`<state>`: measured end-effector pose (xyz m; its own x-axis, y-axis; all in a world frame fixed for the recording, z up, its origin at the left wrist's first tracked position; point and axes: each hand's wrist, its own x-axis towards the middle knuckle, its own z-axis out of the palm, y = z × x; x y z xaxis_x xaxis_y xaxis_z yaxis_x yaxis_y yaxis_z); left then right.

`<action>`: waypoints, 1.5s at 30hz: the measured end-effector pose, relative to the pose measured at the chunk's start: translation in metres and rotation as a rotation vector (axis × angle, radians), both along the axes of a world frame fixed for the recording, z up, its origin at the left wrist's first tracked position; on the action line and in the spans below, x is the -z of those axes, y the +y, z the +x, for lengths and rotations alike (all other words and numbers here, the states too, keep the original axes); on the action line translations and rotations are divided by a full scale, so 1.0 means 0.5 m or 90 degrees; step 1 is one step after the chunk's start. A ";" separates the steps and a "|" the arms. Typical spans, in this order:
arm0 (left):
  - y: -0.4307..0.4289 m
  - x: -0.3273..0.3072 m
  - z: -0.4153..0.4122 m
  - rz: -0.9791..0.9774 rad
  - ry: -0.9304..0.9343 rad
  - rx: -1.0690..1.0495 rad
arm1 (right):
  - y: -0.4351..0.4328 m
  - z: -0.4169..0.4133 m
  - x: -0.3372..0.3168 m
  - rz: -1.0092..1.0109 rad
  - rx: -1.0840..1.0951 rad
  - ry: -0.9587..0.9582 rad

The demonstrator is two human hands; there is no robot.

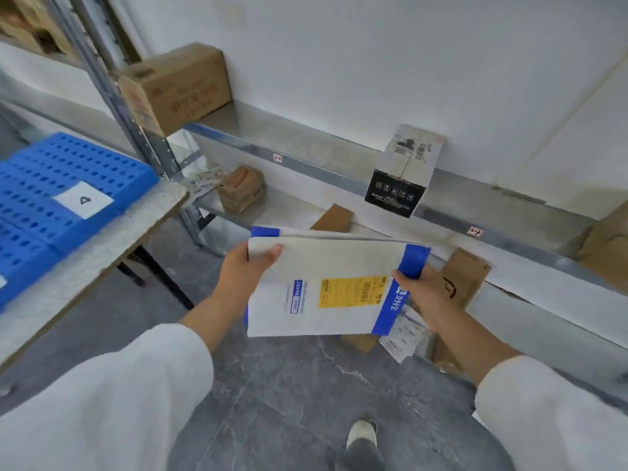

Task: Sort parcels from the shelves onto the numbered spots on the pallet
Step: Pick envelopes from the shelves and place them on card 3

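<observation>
Both hands, left hand (245, 266) and right hand (419, 283), grasp a flat white-and-blue mailer parcel (326, 287); the blue perforated plastic pallet (51, 185) at left shows spot 4 bare; boxes remain shelved.

Wht wall (373, 45), gry marbled floor (289, 385), table (102, 253) on L.

"4" on pallet label (83, 199); "支付宝" on blue band (390, 309) of mailer (323, 263)

light: bright, even, soft shadows | focus: soft overall, edges blurred | distortion: wide-angle bending at borders
</observation>
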<state>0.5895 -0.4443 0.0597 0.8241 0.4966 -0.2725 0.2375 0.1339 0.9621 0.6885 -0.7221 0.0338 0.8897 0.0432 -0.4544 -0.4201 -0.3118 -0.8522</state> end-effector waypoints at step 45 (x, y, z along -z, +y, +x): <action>0.857 -0.443 -0.397 0.182 0.119 -0.536 | 1.271 -0.079 -0.554 0.200 -0.637 -0.075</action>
